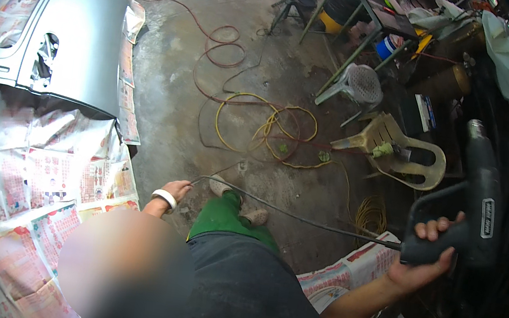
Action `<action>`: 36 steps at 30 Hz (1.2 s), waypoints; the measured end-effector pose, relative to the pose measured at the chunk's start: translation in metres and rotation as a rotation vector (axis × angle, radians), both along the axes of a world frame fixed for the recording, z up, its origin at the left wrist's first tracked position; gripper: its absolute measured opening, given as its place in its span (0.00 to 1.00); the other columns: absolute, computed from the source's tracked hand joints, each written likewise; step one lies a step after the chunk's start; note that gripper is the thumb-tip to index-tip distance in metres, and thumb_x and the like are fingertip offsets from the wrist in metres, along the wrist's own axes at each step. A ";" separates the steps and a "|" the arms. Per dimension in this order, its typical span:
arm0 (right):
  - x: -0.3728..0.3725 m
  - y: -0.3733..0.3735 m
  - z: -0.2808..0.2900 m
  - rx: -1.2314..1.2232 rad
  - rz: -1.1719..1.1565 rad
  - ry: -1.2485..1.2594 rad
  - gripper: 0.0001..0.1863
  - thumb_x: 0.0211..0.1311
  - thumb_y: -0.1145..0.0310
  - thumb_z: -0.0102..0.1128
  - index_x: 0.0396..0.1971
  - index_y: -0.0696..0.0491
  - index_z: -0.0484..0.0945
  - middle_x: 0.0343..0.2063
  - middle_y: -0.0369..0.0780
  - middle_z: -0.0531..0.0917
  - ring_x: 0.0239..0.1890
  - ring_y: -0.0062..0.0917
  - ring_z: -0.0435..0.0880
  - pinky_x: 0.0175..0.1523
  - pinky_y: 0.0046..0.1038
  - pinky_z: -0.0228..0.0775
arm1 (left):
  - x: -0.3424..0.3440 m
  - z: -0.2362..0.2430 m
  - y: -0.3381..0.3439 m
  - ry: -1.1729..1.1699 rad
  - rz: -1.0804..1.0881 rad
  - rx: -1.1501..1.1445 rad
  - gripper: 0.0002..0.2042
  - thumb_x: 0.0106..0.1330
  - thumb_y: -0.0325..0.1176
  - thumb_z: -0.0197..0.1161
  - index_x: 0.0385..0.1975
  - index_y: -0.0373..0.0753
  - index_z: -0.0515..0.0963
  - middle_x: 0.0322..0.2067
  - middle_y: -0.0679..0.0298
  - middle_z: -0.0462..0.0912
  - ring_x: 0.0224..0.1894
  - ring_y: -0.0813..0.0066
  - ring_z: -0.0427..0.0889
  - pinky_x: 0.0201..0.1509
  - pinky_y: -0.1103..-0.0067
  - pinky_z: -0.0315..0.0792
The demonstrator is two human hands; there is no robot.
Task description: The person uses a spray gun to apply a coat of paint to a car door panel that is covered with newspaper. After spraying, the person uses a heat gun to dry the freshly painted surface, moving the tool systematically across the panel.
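Note:
Gripped by the handle in my right hand (415,274), a black heat gun (481,174) with a metal nozzle points up toward the top of the view. Its black cord (298,218) leaves the handle base and runs across my body to my left hand (175,191), whose fingers close on it; a white band circles that wrist. At the left lies a silver-grey car body panel (80,23) with an opening for a handle, bordered by newspaper masking (24,169). My legs in green trousers show below.
Coiled red and yellow hoses (221,117) cross the concrete floor (170,72). A beige plastic chair (405,171), a white perforated stool (362,86), a cluttered metal-framed table (389,23) and containers (339,10) stand at the right. More newspaper (343,268) lies at lower right.

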State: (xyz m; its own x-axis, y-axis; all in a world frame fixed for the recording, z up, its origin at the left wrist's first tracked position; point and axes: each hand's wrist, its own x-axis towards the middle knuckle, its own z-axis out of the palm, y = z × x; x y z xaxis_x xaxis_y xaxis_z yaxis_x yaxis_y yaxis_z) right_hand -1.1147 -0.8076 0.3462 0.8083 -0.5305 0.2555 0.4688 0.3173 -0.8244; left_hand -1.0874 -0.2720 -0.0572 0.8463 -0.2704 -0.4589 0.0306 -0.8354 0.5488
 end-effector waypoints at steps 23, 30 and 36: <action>0.231 0.209 -0.064 0.038 0.537 0.259 0.37 0.58 0.58 0.66 0.63 0.60 0.65 0.39 0.44 0.78 0.36 0.27 0.78 0.45 0.35 0.74 | 0.078 0.249 0.298 -0.646 0.740 0.172 0.15 0.77 0.36 0.54 0.57 0.37 0.78 0.53 0.55 0.82 0.54 0.61 0.81 0.58 0.71 0.73; 0.322 0.211 -0.093 -0.141 0.669 0.241 0.23 0.57 0.62 0.64 0.48 0.60 0.72 0.34 0.43 0.78 0.33 0.26 0.78 0.40 0.30 0.71 | 0.128 0.162 0.272 -0.531 0.792 0.176 0.14 0.76 0.35 0.55 0.53 0.36 0.79 0.48 0.52 0.83 0.52 0.58 0.81 0.57 0.69 0.73; 0.428 0.203 -0.130 -0.562 0.607 0.317 0.21 0.54 0.75 0.63 0.49 0.61 0.72 0.30 0.41 0.78 0.28 0.21 0.77 0.34 0.25 0.71 | 0.224 0.087 0.235 -0.277 0.752 0.238 0.12 0.72 0.37 0.57 0.48 0.38 0.81 0.42 0.50 0.82 0.48 0.48 0.79 0.55 0.62 0.72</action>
